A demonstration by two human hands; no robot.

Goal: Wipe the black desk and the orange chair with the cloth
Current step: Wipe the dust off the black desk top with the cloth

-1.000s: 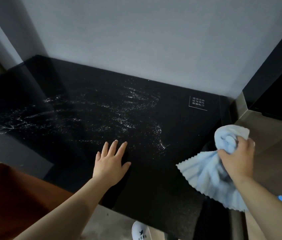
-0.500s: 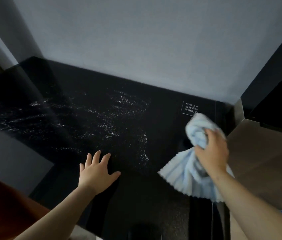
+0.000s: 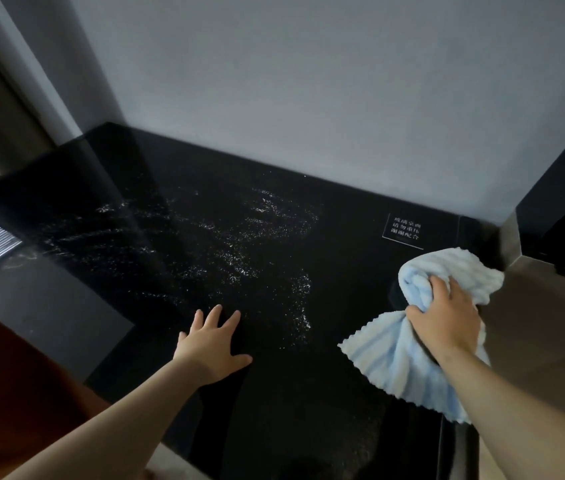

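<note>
Bunching the light-blue cloth (image 3: 395, 368), the right grip (image 3: 447, 317) is clutching it at the right edge of the black bench (image 3: 309, 393). The left grip (image 3: 213, 344) is lying flat on the bench, fingers spread, beside white smears (image 3: 239, 261). The orange chair (image 3: 14, 393) is sitting lower left.

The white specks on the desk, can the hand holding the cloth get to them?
Probably yes. The right hand grips the cloth at the right side of the desk, and only bare desk lies between it and the specks. The left hand rests out of that path.
</note>
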